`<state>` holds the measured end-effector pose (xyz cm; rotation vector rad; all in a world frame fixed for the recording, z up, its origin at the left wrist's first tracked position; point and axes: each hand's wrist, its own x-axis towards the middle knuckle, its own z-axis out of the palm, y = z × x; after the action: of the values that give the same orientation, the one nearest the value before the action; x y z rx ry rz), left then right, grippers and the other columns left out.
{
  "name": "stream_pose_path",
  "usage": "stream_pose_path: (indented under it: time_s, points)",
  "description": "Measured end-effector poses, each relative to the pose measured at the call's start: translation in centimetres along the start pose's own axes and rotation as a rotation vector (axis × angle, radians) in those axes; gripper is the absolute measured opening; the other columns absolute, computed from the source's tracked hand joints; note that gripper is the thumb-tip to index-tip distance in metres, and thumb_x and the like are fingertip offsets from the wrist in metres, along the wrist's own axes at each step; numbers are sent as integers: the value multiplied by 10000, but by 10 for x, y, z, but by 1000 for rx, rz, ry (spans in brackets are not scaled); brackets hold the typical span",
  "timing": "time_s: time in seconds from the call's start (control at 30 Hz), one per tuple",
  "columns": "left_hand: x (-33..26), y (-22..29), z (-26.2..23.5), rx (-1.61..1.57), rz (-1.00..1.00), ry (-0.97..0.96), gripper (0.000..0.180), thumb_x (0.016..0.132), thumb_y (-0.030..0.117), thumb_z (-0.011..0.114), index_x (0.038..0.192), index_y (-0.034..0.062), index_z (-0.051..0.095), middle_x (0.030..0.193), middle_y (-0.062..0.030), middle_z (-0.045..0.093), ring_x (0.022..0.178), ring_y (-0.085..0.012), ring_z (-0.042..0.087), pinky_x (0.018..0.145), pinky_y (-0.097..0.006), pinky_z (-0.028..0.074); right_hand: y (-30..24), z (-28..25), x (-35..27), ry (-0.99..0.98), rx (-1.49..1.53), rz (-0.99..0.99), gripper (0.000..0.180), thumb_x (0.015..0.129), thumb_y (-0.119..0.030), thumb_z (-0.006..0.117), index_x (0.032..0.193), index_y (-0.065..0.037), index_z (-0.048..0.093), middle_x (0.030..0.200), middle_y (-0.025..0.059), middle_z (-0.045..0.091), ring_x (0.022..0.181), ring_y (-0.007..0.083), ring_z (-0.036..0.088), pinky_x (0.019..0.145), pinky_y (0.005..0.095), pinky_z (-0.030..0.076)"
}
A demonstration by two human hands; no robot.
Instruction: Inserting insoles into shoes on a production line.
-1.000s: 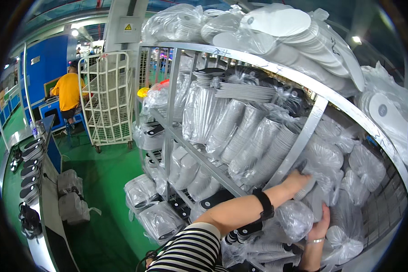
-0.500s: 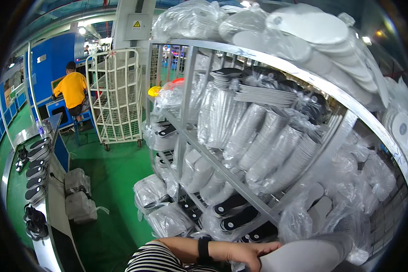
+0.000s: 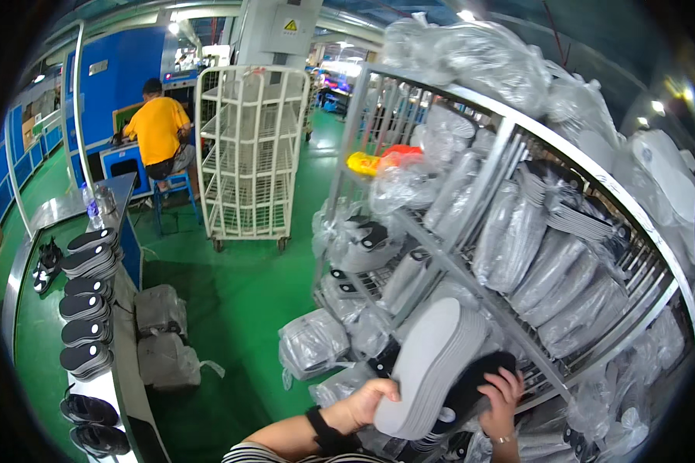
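My left hand (image 3: 369,403) grips the lower end of a thick stack of light grey insoles (image 3: 432,359), thumb across the top one. The stack is tilted in front of the metal shelf. Against its right side lies a black insole (image 3: 471,383) with a small white round mark. My right hand (image 3: 502,403), with a bracelet at its wrist, curls its fingers round the edge of the black insole. How many black insoles lie underneath is hidden. A dark band circles my left wrist.
A metal rack (image 3: 471,251) holding plastic-wrapped insole bundles fills the right. On the left, a bench (image 3: 131,370) carries piles of black-topped insoles (image 3: 85,309) and sandals (image 3: 96,424). Wrapped bundles (image 3: 166,359) lie on the green floor. Behind stand a white cage trolley (image 3: 251,154) and a seated person (image 3: 158,127).
The view has swung left. The grey insoles have come up from the lower right to the front of the rack, with black showing beside them. My right hand has come into view.
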<state>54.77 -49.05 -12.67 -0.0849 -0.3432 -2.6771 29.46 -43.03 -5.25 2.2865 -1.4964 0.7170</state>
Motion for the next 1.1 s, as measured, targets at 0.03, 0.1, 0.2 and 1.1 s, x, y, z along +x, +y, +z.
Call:
stream_pose_path:
  time_s: [0.03, 0.1, 0.2, 1.1]
  points:
    - [-23, 12, -1, -32, -2, -60, 672, 561, 124, 482, 1198, -68, 386, 1152, -231, 482, 1030, -350, 503, 923, -453, 370, -14, 16, 20, -35, 24, -109, 173, 648, -93, 493, 794, -133, 578, 967, 35, 546, 1061, 253, 418, 967, 500, 209]
    - [-65, 24, -4, 140, 106, 183, 677, 540, 91, 486, 1190, -72, 393, 1131, -220, 502, 1015, -345, 512, 906, -427, 393, -46, 48, 57, -111, 69, -335, 194, 655, -114, 522, 810, -190, 610, 975, -9, 548, 1067, 229, 415, 981, 494, 197]
    - [-121, 27, -15, 166, 288, 443, 694, 497, 65, 499, 1170, -76, 411, 1084, -211, 532, 984, -337, 528, 898, -402, 404, -94, 90, 104, -180, 177, -626, 262, 652, -88, 536, 844, -248, 615, 1031, -40, 523, 1104, 209, 382, 994, 492, 188]
    - [-291, -17, 7, 27, 1709, 1046, 705, 396, 1, 540, 1099, -31, 488, 987, -142, 568, 902, -263, 546, 819, -337, 437, -430, 257, 175, -1873, 1675, 6, 654, 781, -5, 553, 1312, -46, 173, 1268, 83, 368, 1156, 181, 362, 980, 304, 275]
